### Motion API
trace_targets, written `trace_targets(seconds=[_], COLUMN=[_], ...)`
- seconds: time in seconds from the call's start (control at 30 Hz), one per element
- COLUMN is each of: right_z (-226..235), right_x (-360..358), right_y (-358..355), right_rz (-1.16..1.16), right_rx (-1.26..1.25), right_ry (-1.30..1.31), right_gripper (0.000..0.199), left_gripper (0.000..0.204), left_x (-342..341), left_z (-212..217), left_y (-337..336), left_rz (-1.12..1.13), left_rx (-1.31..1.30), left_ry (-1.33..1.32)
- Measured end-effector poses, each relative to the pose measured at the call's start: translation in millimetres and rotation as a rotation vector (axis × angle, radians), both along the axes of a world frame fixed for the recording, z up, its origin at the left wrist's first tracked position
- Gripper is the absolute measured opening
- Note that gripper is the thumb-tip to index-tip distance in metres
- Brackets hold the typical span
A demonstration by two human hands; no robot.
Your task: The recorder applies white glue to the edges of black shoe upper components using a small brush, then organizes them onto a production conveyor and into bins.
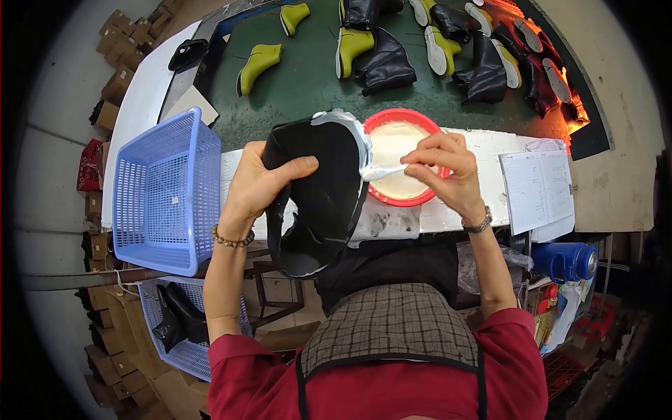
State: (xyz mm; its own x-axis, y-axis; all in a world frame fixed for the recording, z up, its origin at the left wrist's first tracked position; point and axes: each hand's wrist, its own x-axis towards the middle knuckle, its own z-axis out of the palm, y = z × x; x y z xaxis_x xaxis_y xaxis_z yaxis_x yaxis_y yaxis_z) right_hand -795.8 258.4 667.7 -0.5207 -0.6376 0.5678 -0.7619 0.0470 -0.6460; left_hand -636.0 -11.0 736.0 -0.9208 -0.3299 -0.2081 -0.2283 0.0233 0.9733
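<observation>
My left hand point(260, 178) grips a black boot upper point(318, 178) by its left side, thumb on top. White paste runs along the upper's far and right edge. In my right hand point(448, 168) is a small white brush point(385, 171), pinched between thumb and fingers. Its whitened end touches the upper's right edge. Just behind the brush stands a red bowl point(396, 116) of cream-coloured paste, partly covered by my right hand. The upper hangs over the near edge of the white tabletop point(476, 203).
On the green work surface point(280, 101) lie yellow-green boot lasts point(259, 66) and black boots point(388, 63), with an orange glow at far right. A blue basket point(157, 189) sits left, another basket point(192, 350) with black boots below. An open notebook point(535, 182) and blue jug point(563, 261) are right.
</observation>
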Motion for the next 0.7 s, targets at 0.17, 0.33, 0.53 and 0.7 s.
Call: trace_targets(seconds=[0.17, 0.33, 0.53, 0.7], right_z=[3, 18, 29, 0], right_x=[-4, -26, -28, -23], right_y=[1, -20, -29, 31], right_rz=[0.027, 0.097, 0.06, -0.303], right_rx=[0.058, 0.05, 0.006, 0.439], right_ry=[-0.07, 0.091, 0.125, -0.029], right_gripper=[0.015, 0.015, 0.01, 0.01], left_gripper=[0.023, 0.037, 0.035, 0.044], left_x=[-3, -12, -11, -10], left_z=[-5, -12, 2, -56], left_y=[-15, -14, -5, -51], left_rz=[-0.151, -0.501, -0.37, 0.255], left_rx=[0.007, -0.109, -0.307, -0.604], left_ry=[-0.1, -0.261, -0.287, 0.017])
